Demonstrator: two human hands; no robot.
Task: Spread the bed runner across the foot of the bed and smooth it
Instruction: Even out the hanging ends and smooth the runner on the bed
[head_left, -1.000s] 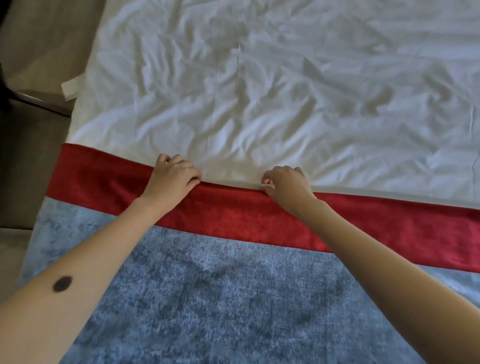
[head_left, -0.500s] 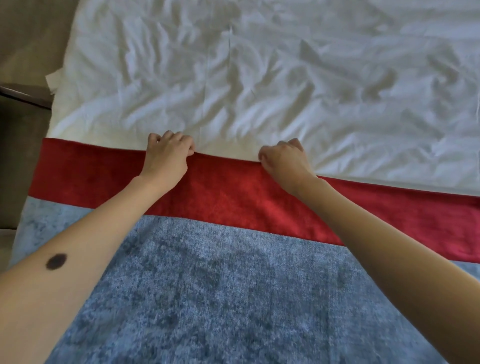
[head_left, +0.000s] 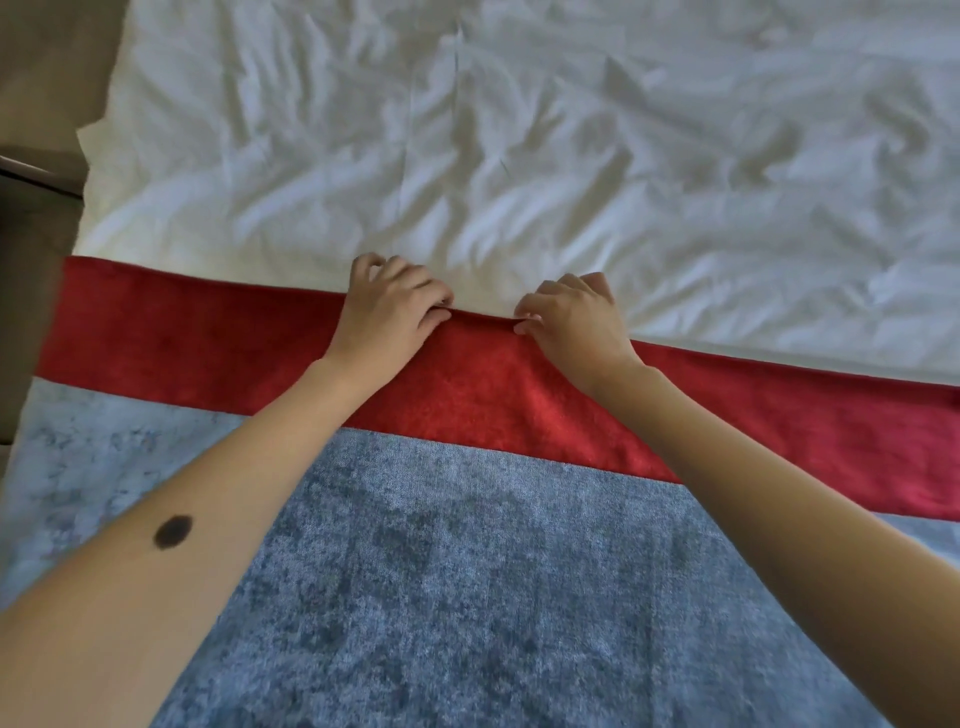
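Observation:
The bed runner (head_left: 467, 571) lies across the near part of the bed, a mottled grey-blue panel with a red band (head_left: 182, 332) along its far side. Beyond it spreads the wrinkled white sheet (head_left: 519, 156). My left hand (head_left: 384, 312) pinches the red band's far edge near the middle, fingers curled over it. My right hand (head_left: 571, 317) grips the same edge a short way to the right. Between the two hands the edge is lifted slightly into a small fold. The runner's right end runs out of view.
The bed's left side (head_left: 78, 228) drops off to a brown floor (head_left: 47, 62), where a dark piece of furniture (head_left: 31, 176) stands close by. The white sheet is heavily creased all over.
Both hands have moved closer together along the red edge and slid it a little farther up the bed. The view has shifted slightly to the left.

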